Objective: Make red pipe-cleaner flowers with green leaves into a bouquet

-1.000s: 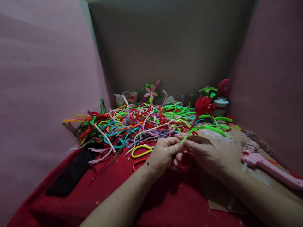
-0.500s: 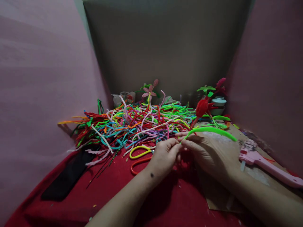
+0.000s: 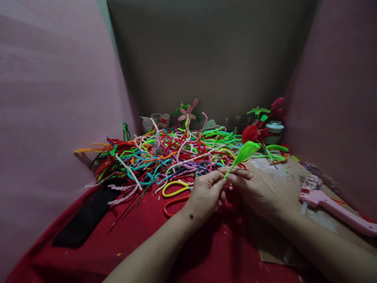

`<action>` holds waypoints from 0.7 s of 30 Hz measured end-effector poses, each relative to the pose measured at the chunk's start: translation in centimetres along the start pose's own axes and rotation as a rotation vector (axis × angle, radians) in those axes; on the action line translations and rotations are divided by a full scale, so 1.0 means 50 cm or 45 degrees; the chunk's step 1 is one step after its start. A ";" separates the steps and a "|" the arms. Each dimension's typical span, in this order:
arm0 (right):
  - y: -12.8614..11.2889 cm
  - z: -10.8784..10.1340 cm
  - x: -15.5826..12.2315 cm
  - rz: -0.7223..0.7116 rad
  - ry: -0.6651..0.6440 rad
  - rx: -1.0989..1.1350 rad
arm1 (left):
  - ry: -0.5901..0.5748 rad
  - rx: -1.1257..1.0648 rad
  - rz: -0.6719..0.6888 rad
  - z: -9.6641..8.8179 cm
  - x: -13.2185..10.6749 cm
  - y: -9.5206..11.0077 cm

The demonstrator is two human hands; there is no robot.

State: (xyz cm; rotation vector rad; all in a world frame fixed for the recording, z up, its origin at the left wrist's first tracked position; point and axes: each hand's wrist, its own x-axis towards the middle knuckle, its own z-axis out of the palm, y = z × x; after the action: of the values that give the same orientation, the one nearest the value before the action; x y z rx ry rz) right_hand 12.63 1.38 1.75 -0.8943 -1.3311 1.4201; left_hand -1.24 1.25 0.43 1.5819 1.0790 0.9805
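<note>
Between my hands stands a bright green pipe-cleaner leaf (image 3: 246, 152) on a thin stem. My left hand (image 3: 206, 193) pinches the lower end of that stem between thumb and fingers. Fingertips of my right hand (image 3: 250, 188) close on the same spot from the other side, so both hands meet at the stem. The leaf leans up and to the right, in front of a red fuzzy flower (image 3: 250, 134). Just left of my left hand lie scissors with yellow and orange handles (image 3: 176, 189), their blades mostly hidden.
A large heap of coloured pipe cleaners (image 3: 176, 153) spreads across the red cloth (image 3: 88, 259). A black phone-like slab (image 3: 79, 222) lies left. On the right, a pink glue gun (image 3: 332, 204) rests on cardboard (image 3: 271, 251). Behind stand a pink flower (image 3: 187, 114) and a pale jar (image 3: 274, 127).
The green leaf has turned: earlier it arched far to the right in a long curve, now it shows its broad face and points up. Both hands stay at the stem.
</note>
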 end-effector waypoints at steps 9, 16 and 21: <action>0.006 -0.022 0.005 -0.035 -0.089 0.010 | -0.249 -0.618 -0.156 -0.013 0.003 -0.001; 0.044 -0.040 0.013 -0.021 -0.208 0.309 | -0.696 -1.001 -0.300 -0.028 0.009 -0.015; 0.041 -0.035 0.014 -0.083 -0.149 0.329 | -0.579 -0.732 -0.203 -0.029 0.007 -0.005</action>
State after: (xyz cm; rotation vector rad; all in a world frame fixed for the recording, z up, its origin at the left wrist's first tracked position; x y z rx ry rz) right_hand 13.78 2.63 -0.44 -0.6007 -1.2160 1.5699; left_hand -2.58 1.99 0.55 1.1426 0.5304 0.6905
